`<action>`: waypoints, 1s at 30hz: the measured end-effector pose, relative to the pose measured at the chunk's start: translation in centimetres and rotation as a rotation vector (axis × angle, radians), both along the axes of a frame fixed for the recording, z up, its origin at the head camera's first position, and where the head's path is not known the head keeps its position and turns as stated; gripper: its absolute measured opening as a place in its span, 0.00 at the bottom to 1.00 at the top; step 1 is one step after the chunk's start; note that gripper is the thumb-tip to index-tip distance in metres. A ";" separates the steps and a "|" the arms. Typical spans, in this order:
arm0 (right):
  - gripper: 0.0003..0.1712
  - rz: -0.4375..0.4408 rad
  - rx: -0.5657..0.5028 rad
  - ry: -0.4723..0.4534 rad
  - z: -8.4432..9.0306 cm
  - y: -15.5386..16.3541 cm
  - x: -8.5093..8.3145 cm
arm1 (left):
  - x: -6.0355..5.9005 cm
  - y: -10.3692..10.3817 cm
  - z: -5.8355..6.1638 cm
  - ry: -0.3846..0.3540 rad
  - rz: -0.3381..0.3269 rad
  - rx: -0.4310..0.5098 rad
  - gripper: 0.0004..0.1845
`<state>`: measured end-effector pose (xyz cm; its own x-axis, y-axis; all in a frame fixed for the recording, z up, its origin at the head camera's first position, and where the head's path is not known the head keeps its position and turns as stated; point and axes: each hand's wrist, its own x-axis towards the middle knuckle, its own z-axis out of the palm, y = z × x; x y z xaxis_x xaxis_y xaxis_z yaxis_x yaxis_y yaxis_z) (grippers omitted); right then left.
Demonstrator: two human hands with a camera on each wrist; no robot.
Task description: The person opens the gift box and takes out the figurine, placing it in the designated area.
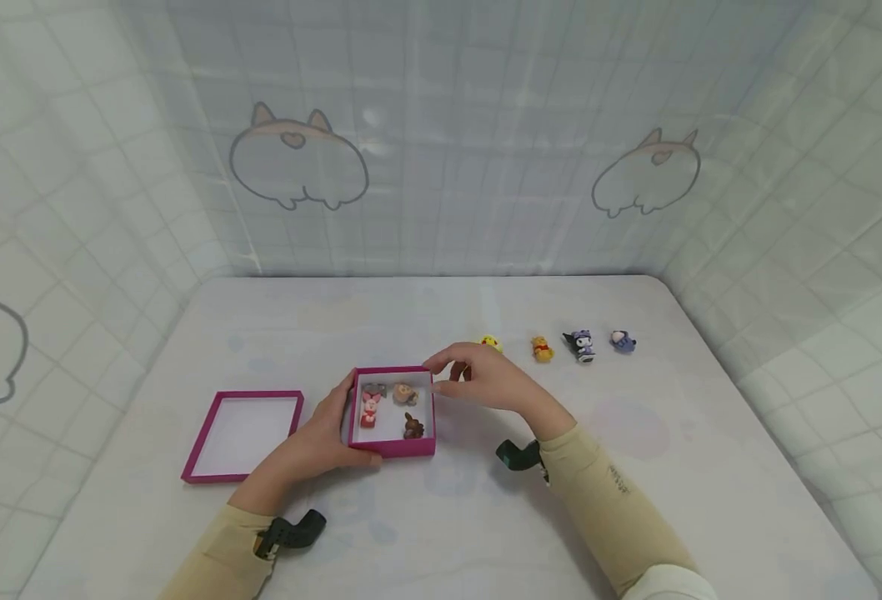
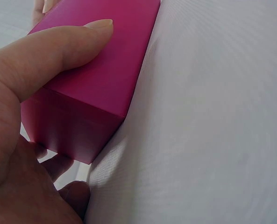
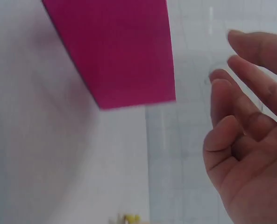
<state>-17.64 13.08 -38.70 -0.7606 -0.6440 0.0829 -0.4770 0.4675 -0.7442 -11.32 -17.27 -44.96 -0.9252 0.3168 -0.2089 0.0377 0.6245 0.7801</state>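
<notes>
- Left hand [image 1: 313, 442] holds the box [image 1: 393, 448] at its lower-left corner, centre of the head frame; grip clamped on it, thumb [image 2: 63, 44] flat along the magenta wall in the left wrist view, other fingers tucked under and mostly hidden.
- Box sits on the tabletop [image 1: 636, 467], open, three small figures inside: pink one [image 1: 369, 410], tan one [image 1: 405, 393], dark brown one [image 1: 413, 427]. Too small to tell details.
- Right hand [image 1: 478, 379] hovers at the box's upper-right corner; fingers loosely bent and apart, holding nothing seen. Right wrist view shows the fingers [image 3: 241, 140] clear of the box wall, blurred.
- Lid [image 1: 242, 433] lies open-side up, left of the box, just beside the left hand.
- Row of four figures upper right of the box: yellow [image 1: 491, 342] partly hidden behind the right hand, orange [image 1: 542, 348], dark purple [image 1: 581, 345], blue [image 1: 623, 340].
- Wrist camera mounts cut off at the sleeves.
</notes>
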 end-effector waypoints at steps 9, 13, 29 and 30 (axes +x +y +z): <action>0.22 0.209 0.226 0.035 0.3 -3.2 0.8 | -0.2 0.1 -0.3 0.008 -0.007 0.003 0.76; 0.21 0.212 0.291 0.039 0.3 -4.0 1.0 | -0.3 0.2 -0.4 0.017 -0.008 0.004 0.76; 0.07 0.111 0.520 0.186 0.3 -7.8 1.5 | -0.1 0.3 0.1 0.033 -0.016 0.025 0.75; 0.07 0.101 0.529 0.189 0.3 -7.9 1.6 | -0.1 0.3 0.1 0.034 -0.016 0.028 0.75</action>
